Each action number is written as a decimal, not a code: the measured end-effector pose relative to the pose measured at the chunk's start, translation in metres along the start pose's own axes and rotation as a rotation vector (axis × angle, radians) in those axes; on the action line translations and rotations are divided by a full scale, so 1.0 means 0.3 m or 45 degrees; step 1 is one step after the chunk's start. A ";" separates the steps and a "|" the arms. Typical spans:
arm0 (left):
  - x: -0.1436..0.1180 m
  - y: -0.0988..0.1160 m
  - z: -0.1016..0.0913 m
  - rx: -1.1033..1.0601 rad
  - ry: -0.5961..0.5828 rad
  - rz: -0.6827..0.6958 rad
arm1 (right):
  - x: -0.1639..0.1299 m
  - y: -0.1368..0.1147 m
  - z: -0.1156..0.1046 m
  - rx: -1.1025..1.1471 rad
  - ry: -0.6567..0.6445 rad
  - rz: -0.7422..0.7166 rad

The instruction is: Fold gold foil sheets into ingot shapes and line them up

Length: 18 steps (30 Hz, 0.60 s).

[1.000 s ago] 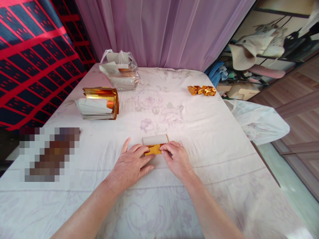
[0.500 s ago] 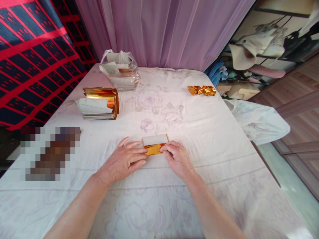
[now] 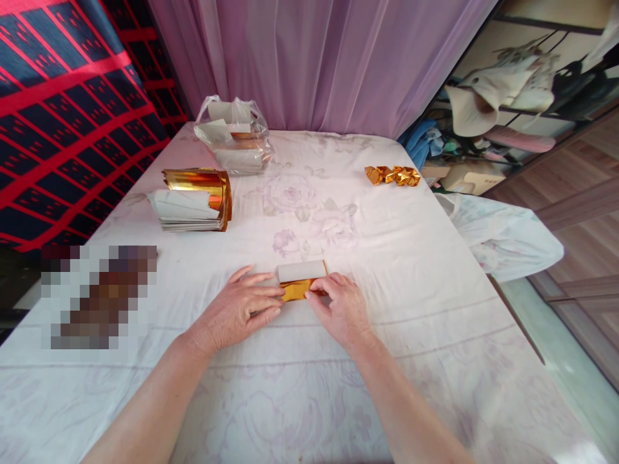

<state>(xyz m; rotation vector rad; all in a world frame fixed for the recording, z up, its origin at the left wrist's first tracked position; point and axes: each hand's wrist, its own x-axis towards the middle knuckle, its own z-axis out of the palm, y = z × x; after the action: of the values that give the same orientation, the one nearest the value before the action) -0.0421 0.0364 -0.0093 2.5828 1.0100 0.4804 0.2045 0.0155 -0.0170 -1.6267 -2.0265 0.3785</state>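
A small sheet of gold foil paper [image 3: 294, 290] lies on the table in front of me, its far part curled over to show the pale grey back. My left hand [image 3: 240, 307] rests flat with fingers spread, the fingertips touching the sheet's left edge. My right hand [image 3: 342, 306] is closed at the sheet's near right side, thumb and index finger pinching its near edge. The other right fingers are curled and hide the right end of the foil.
A stack of bent gold and grey paper [image 3: 193, 209] stands at left, with a clear plastic bag [image 3: 236, 138] of more sheets behind it. Folded gold pieces [image 3: 393, 175] lie far right. A blurred patch [image 3: 104, 293] covers something at left. Shelves hold a cap [image 3: 476, 96].
My right thumb and index finger have moved slightly left along the near edge of the foil paper. My left hand has barely shifted.
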 end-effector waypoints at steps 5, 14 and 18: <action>-0.001 0.002 0.003 -0.010 0.027 -0.011 | 0.003 -0.008 0.007 -0.066 -0.002 0.036; 0.000 0.005 0.004 -0.012 0.034 -0.009 | 0.007 0.053 -0.015 0.145 -0.107 -0.026; 0.003 0.009 0.003 -0.008 0.031 -0.025 | 0.005 0.075 -0.024 0.228 -0.126 -0.066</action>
<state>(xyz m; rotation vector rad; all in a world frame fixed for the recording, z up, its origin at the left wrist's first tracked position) -0.0395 0.0349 -0.0086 2.5651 1.0392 0.5106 0.2268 0.0218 -0.0221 -1.4702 -2.0381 0.6138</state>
